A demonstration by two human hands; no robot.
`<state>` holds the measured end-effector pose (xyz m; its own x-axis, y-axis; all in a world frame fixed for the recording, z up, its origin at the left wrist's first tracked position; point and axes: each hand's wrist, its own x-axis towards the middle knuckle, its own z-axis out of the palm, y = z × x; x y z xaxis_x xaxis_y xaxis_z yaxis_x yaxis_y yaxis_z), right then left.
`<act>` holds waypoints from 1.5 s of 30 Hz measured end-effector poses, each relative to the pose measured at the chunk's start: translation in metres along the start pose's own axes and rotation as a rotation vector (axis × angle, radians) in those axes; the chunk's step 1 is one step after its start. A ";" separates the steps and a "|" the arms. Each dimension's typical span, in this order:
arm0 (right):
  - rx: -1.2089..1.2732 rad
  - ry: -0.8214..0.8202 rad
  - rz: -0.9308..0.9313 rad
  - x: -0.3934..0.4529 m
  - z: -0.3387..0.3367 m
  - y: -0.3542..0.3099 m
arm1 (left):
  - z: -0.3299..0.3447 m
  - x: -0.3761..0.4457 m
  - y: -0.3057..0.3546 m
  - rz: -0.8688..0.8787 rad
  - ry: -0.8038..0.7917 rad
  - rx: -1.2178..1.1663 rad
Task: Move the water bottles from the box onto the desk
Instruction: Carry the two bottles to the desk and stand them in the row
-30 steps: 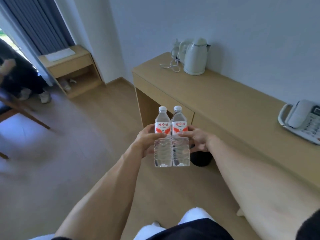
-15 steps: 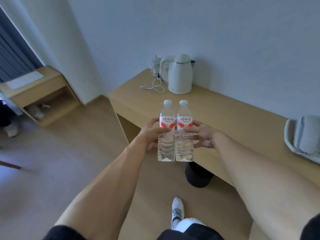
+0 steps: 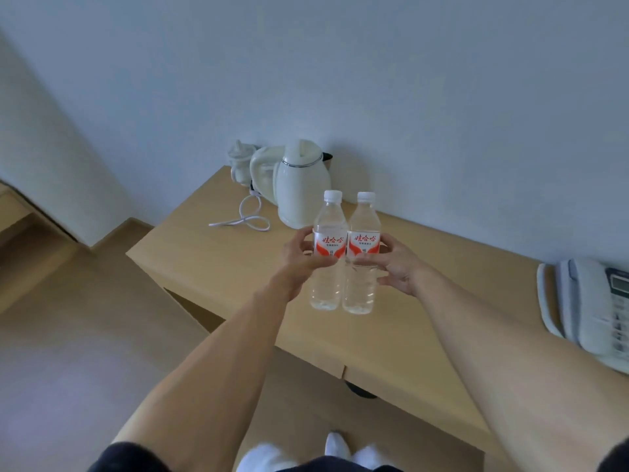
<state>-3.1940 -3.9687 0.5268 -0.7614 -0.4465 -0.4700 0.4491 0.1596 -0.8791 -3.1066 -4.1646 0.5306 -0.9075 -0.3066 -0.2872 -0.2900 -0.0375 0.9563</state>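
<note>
1. Left hand [image 3: 299, 258] grips the left water bottle [image 3: 327, 250] at label height, fingers curled round its left side.
2. Right hand [image 3: 396, 264] grips the right water bottle [image 3: 362, 253], thumb on the label, fingers curled round its right side.
3. Both bottles upright, side by side and touching, white caps on, red-and-white labels facing the camera, clear water inside.
4. Bottles sit over the near-middle part of the wooden desk [image 3: 218, 253]; cannot tell if their bases touch the top or hang just above it.
5. White electric kettle [image 3: 301, 190] stands at the far left of the desk, near the wall, just beyond the bottles.
6. White cord [image 3: 246, 218] lies looped on the desktop left of the kettle.
7. A small pale item [image 3: 240, 161] sits behind the kettle handle; too blurred to name.
8. Corded telephone [image 3: 589, 308] rests on the desk at the far right edge of view, well apart from the bottles.
9. Both bare forearms reach in from the near edge; white socks [image 3: 335, 447] show on the floor below.
</note>
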 end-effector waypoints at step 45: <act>-0.547 0.470 -0.350 0.044 -0.067 -0.065 | 0.044 0.147 0.066 0.398 -0.258 0.558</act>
<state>-3.2883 -3.9396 0.5575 -0.9876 -0.1529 -0.0365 -0.0529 0.5420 -0.8387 -3.2725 -4.1702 0.5489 -0.9992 0.0401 0.0066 0.0273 0.5415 0.8402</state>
